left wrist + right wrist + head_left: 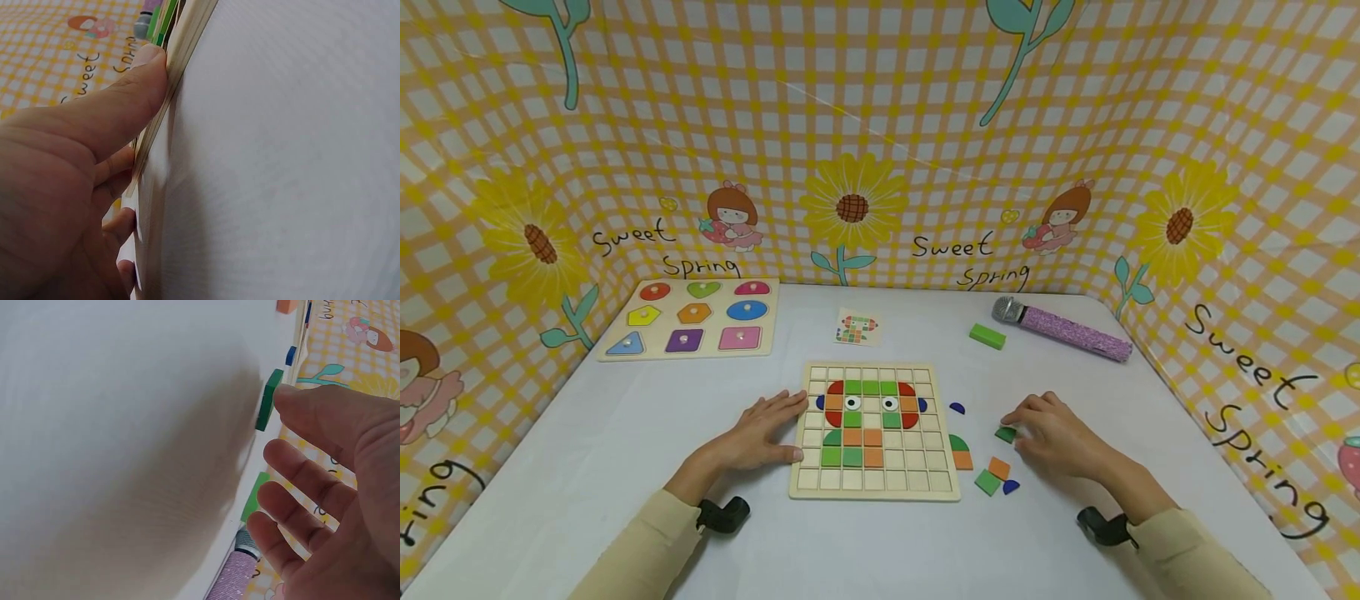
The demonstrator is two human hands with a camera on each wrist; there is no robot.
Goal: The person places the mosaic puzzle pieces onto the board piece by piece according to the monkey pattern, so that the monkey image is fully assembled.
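In the head view, a wooden grid board (880, 485) carries coloured tiles forming a figure with two round eyes. My left hand (767, 429) rests at the board's left edge, fingers spread and extended; the left wrist view shows its thumb (134, 90) against the board's side (169, 94). Right of the board, my right hand (1052, 437) pinches a dark green quarter-circle tile (1005, 434) between thumb and index finger. That tile (270, 400) appears at the thumb tip in the right wrist view, where the index finger is mostly hidden and the other fingers are loosely bent.
Between board and right hand lie blue half-circle tiles (957, 408), orange (999, 468) and green square tiles (988, 482). Behind are a picture card (857, 327), a green block (987, 336), a glittery purple microphone (1071, 332) and a knobbed shape puzzle (655, 350). Patterned cloth (880, 100) surrounds the table.
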